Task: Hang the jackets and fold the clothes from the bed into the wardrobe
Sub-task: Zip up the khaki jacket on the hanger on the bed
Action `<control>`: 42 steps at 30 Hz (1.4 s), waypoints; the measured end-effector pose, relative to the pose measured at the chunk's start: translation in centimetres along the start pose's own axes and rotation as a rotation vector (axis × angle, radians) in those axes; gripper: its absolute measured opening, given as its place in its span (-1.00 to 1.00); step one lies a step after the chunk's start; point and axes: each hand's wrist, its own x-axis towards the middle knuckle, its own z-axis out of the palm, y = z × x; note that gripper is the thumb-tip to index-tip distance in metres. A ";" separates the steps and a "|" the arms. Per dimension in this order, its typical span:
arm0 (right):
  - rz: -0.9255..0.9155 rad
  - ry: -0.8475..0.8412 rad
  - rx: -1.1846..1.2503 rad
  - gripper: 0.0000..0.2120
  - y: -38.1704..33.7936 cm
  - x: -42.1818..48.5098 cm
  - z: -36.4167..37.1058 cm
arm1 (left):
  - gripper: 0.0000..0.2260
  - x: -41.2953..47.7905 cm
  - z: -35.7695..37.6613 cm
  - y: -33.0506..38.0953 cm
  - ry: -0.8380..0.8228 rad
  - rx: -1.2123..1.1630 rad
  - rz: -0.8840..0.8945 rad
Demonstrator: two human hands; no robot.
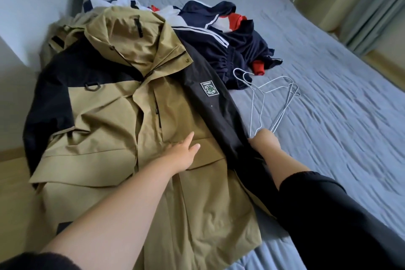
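Tan and black shell cloth, stiff and creased, makes up the jacket, spread front-up on the bed, seemingly so a hanger can be slid in. The left hand lies flat on its front, fingers loosely apart, likely pinning it smooth. The right hand meets the thin wire hangers at their lower end beside the black sleeve; whether it is clamped on them, I cannot tell. Beyond both hands, soft navy, white and red clothes sit heaped.
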 end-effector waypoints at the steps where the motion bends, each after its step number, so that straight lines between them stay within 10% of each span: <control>1: 0.006 0.010 -0.039 -0.73 -0.1 -0.1 -0.4 | -0.52 0.0 -0.1 0.2 0.003 0.000 -0.004; 17: 0.250 0.170 -0.290 -0.64 8.8 -2.8 -1.8 | -0.50 -0.5 2.3 2.4 -0.043 -0.187 -0.002; 29: 0.289 0.112 0.294 -0.88 7.6 -3.1 -0.7 | -0.49 -1.1 3.2 0.2 -0.055 -0.158 0.049; 42: 0.104 0.598 0.344 -0.55 3.2 -4.9 -2.4 | -0.55 -1.4 3.3 -2.7 0.007 -0.107 0.128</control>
